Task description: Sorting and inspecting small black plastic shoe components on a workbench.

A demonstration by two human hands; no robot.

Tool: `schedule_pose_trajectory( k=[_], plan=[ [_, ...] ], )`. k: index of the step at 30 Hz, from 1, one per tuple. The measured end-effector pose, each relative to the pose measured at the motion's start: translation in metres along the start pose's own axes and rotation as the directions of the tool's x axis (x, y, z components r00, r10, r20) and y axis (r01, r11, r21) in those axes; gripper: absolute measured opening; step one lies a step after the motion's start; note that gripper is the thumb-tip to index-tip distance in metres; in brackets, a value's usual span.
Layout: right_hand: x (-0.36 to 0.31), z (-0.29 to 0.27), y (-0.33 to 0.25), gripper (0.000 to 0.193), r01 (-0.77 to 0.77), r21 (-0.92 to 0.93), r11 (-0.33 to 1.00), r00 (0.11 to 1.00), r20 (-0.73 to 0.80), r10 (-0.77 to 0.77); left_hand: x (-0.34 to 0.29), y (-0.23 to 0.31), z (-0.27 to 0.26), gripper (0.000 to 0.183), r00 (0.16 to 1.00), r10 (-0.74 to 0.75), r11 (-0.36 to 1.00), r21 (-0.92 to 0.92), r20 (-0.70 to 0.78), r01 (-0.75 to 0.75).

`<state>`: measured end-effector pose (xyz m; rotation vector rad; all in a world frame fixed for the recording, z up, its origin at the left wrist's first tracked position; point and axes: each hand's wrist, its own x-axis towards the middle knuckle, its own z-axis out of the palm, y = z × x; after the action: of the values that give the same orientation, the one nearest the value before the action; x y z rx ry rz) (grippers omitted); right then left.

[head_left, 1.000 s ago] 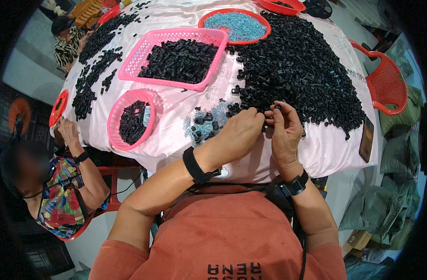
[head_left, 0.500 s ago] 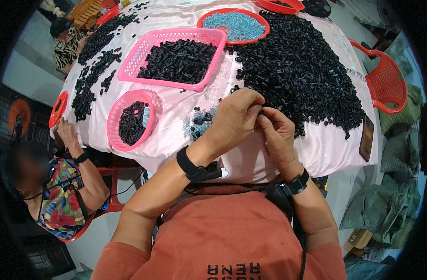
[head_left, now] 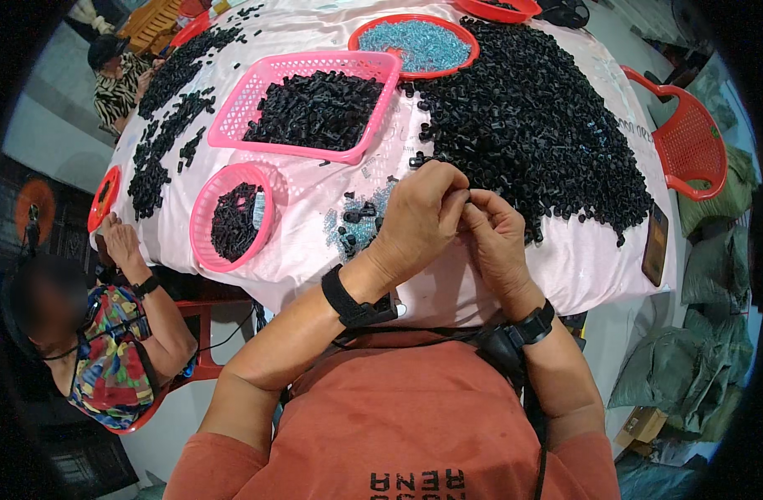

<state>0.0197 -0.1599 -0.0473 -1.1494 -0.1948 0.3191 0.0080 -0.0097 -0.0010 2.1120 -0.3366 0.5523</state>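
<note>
My left hand and my right hand meet fingertip to fingertip over the near edge of a large heap of small black plastic parts. Both are closed in a pinch, and a small black part shows dark between the fingertips, mostly covered by them. Beside my left wrist lies a small scatter of clear bluish pieces with a few black parts among them. A round red tray full of the same bluish pieces sits beyond my hands.
Left of my hands stand a rectangular pink basket and a round pink basket, both holding black parts. A phone lies at the table's right edge, near a red chair. Two other people sit along the left side.
My hands stay pinched together, shifted only slightly, with the left tilted a little differently. Black parts beyond my left knuckles show more clearly now. The view has moved slightly.
</note>
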Motion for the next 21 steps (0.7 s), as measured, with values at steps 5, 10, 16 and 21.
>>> schedule_pose_trajectory(
  k=[5,10,16,21],
  plan=[
    [0.002,-0.003,0.002,0.020,-0.030,0.044,0.999,0.999,0.033,0.028,-0.002,0.002,0.002,0.008,1.000,0.002,1.000,-0.014,-0.010,-0.002],
    [0.003,-0.006,0.005,0.018,-0.018,0.088,0.996,0.998,0.062,0.013,-0.001,0.002,0.000,0.006,1.000,0.030,0.999,-0.010,-0.009,-0.030],
    [0.001,-0.004,-0.003,0.016,-0.052,0.092,0.994,0.997,0.064,0.046,-0.001,-0.003,-0.008,0.011,0.993,0.066,0.997,-0.035,0.093,-0.063],
    [0.000,0.000,-0.005,0.016,0.001,0.152,0.988,0.998,0.064,-0.011,-0.001,-0.001,-0.011,0.032,0.952,0.218,0.969,0.067,0.215,-0.237]
  ],
)
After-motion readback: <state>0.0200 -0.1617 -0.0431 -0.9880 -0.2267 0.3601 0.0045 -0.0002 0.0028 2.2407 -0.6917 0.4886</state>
